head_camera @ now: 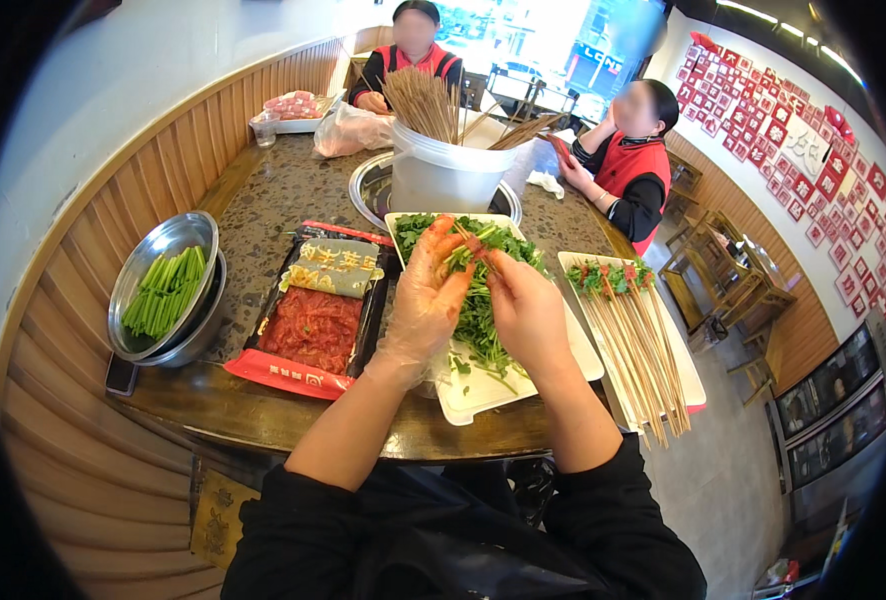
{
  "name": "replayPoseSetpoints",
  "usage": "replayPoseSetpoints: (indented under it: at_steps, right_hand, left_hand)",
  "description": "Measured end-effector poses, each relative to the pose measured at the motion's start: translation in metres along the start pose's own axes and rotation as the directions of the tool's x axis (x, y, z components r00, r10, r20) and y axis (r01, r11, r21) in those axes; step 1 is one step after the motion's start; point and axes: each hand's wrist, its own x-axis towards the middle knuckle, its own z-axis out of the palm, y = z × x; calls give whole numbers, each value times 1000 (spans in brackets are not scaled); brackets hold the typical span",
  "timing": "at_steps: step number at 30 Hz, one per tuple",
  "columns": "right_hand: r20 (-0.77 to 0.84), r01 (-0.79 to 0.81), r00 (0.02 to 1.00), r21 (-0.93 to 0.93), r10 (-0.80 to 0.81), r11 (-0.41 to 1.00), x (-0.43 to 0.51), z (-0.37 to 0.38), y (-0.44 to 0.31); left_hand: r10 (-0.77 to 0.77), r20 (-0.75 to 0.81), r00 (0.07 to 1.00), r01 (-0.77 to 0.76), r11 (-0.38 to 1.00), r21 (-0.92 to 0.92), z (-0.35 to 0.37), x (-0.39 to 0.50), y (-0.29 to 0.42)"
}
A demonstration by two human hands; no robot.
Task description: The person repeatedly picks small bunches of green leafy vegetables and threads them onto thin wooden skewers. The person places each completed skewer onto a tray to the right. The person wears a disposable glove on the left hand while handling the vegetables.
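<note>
My left hand point(432, 300), in a clear plastic glove smeared with red, grips a small bundle of cilantro stems with a strip of red marinated meat point(474, 244) around it. My right hand point(525, 307) pinches at the same bundle from the right; its fingers partly hide what they hold. Both hands are above a white tray point(465, 409) of loose cilantro point(480, 330). Left of it, an opened black package with red edges holds marinated red meat slices point(312, 330). On the right, a second white tray point(694, 375) carries bamboo skewers point(638, 345) with meat and cilantro at their far ends.
Metal bowls point(123, 341) with cut green stems point(165, 292) stand at the left, above a phone point(121, 375). A white bucket point(443, 180) of wooden skewers point(424, 105) stands centrally. Two people point(443, 64) point(649, 180) sit across the table, near a plastic bag point(349, 131) and a meat tray point(297, 126).
</note>
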Motion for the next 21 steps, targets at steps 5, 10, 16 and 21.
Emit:
replayPoseSetpoints:
  at_steps: [5, 10, 16, 21]
  right_hand:
    - [44, -81, 996, 14, 80, 997, -4, -2, 0]
    - [-70, -49, 996, 42, 52, 998, -7, -4, 2]
    - [228, -570, 808, 538, 544, 621, 0, -13, 20]
    - [521, -611, 687, 792, 507, 13, 5, -27, 41]
  left_hand:
    - [14, -92, 996, -14, 1000, -1, -5, 6, 1]
    - [14, -71, 997, -16, 1000, -25, -7, 9, 3]
    - [-196, -97, 976, 199, 980, 16, -9, 6, 6]
    - [-270, -83, 959, 263, 961, -91, -11, 6, 7]
